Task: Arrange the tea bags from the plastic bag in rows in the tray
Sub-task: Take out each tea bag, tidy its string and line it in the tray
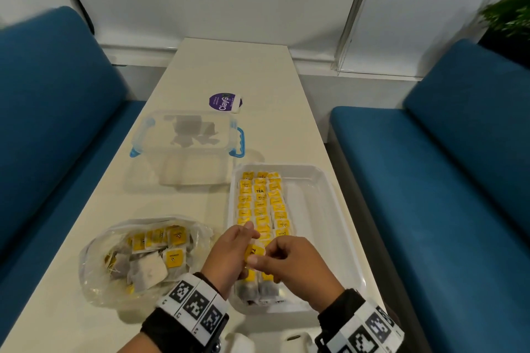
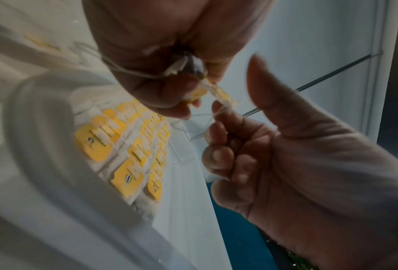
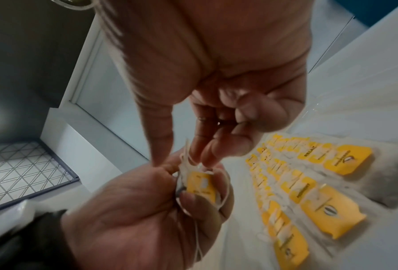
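Both hands meet over the near end of the clear plastic tray (image 1: 329,189). My left hand (image 1: 246,238) grips one tea bag (image 1: 255,251) with a yellow tag (image 3: 201,184), its string trailing over the palm. My right hand (image 1: 259,259) has its thumb and curled fingertips (image 3: 207,153) on the bag's top edge. Three rows of yellow-tagged tea bags (image 1: 262,203) fill the tray's left half. The right half is bare. The crumpled plastic bag (image 1: 143,255) lies to the left, holding several more tea bags.
A clear box with blue clasps (image 1: 186,137) stands behind the plastic bag, and a purple round label (image 1: 225,102) lies further back. Blue benches flank the narrow white table on the left (image 1: 43,123) and right (image 1: 444,180). The tray sits near the table's right edge.
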`<state>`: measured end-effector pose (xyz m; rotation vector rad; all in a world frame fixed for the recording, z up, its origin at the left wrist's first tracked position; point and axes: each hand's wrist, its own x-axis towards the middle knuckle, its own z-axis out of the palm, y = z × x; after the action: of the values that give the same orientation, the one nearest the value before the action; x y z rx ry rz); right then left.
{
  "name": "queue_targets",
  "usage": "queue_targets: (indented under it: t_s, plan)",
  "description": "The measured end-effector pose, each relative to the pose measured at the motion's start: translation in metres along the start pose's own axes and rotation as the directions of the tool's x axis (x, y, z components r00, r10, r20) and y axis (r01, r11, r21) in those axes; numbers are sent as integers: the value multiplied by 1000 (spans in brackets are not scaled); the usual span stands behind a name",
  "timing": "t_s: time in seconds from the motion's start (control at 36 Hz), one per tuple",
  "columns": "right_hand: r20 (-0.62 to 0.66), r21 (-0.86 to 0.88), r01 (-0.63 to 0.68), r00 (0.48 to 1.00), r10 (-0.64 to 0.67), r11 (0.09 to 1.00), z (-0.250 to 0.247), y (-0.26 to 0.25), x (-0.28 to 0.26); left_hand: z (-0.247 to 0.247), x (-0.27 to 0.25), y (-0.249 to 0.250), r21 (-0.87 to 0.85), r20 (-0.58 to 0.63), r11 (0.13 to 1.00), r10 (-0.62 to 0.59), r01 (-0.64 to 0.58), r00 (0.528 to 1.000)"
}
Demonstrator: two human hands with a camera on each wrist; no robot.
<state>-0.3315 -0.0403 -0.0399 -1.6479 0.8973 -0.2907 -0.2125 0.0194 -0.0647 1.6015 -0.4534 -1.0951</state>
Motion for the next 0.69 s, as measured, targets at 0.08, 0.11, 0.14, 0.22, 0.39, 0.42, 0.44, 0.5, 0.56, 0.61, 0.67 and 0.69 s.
queue_targets:
  t_s: [0.08, 0.11, 0.14, 0.22, 0.39, 0.42, 0.44, 0.5, 0.56, 0.61, 0.67, 0.69]
  plan:
    - [-11, -40, 4, 1000, -5, 999, 4, 3, 0, 0, -3, -1, -19, 13, 999, -25, 25, 1000]
    - [-27, -26, 8, 1000, -9, 1000, 4, 3, 0, 0, -5, -2, -36, 20, 999, -40, 41, 999]
    - [-48, -2, 12, 999, -12, 1000, 4, 3, 0, -1, -6, -2, -49, 31, 997, -54, 56, 998]
    - [-134, 72, 35, 991, -25, 997, 4, 1, 2, -7, -9, -2, -61, 68, 995, -71, 76, 995]
    - [-260, 133, 122, 962, -84, 984, 3, -7, 4, -19, -13, 0, -17, 201, 1000, -20, 24, 979]
    - [-260, 123, 131, 961, -95, 984, 2, -7, 4, -20, -13, -1, -8, 207, 1000, -17, 19, 978]
    - [-260, 96, 137, 959, -108, 986, 2, -7, 3, -21, -13, -2, 0, 205, 1000, -12, 13, 979]
    - [-260, 39, 144, 957, -129, 989, 1, -5, 1, -22, -13, -3, 16, 189, 1000, 1, -4, 982]
    - [-248, 19, 147, 959, -138, 989, 2, -4, 0, -22, -14, -4, 45, 199, 998, 35, -45, 979]
    - [-229, 2, 142, 964, -138, 990, 4, -3, -1, -22, -15, -4, 81, 233, 993, 67, -88, 970]
    - [-225, -2, 136, 965, -133, 991, 6, -3, -3, -22, -14, -6, 79, 250, 992, 80, -103, 965]
    - [-229, 4, 131, 965, -126, 991, 6, -2, -2, -22, -13, -8, 71, 248, 992, 80, -101, 965]
